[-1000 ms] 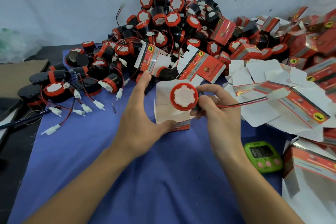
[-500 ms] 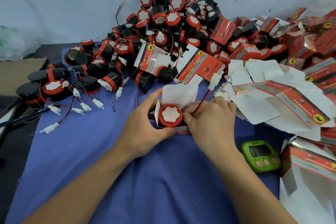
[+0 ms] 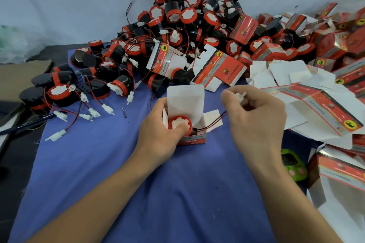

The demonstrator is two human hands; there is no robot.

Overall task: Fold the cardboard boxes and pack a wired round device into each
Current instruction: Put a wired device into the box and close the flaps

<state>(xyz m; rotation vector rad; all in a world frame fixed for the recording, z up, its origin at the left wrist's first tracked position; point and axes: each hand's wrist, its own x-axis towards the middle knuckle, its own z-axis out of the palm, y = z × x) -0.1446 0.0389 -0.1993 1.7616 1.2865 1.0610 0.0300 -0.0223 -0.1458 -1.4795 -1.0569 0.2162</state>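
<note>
A small cardboard box (image 3: 194, 140) stands open on the blue cloth, its white lid flap raised. Inside it sits a round black device with a red rim and white top (image 3: 178, 122). My left hand (image 3: 158, 130) grips the box from the left, and its thumb presses down on the device. My right hand (image 3: 254, 114) is to the right of the box and pinches the device's white plug (image 3: 241, 95). The red and black wire (image 3: 213, 122) runs from that plug down into the box.
A big heap of round wired devices (image 3: 177, 31) lies behind the box. Flat unfolded box blanks (image 3: 308, 96) and folded red boxes (image 3: 335, 31) fill the right side. A green timer (image 3: 293, 165) sits at right, a pen (image 3: 25, 124) at the left edge.
The device went down into the box. My right hand let go of it, moved right and took up the plug, while my left thumb came onto the device's top.
</note>
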